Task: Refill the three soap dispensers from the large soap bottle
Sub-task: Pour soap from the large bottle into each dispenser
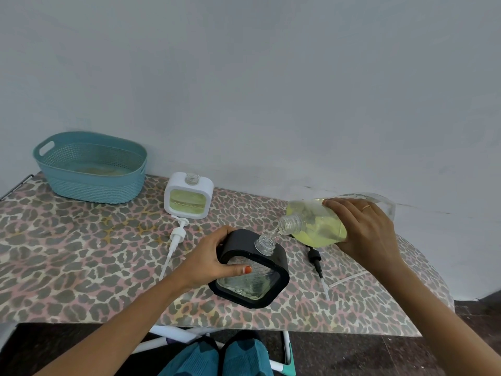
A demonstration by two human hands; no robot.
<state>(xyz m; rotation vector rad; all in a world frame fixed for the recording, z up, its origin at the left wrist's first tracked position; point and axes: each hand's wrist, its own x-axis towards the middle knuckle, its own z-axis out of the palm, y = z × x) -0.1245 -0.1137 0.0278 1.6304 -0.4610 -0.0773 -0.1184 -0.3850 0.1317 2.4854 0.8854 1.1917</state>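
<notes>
**Soap pours into the black dispenser**

The left hand [214, 260] grips the black dispenser [282, 264] at the desk's [67, 253] near middle, tilted toward the right, thumb across its clear front. The right hand [366, 229] grasps the bottle [317, 223], tipped almost flat, its mouth just above the dispenser's open neck; a thin stream [274, 235] joins them. The white dispenser [188, 196] stands upright farther back, uncapped, with yellow-green soap inside. A white pump [176, 237] lies just in front of it, and a black pump [315, 260] lies below the bottle. A basket [92, 169] sits far left.
</notes>
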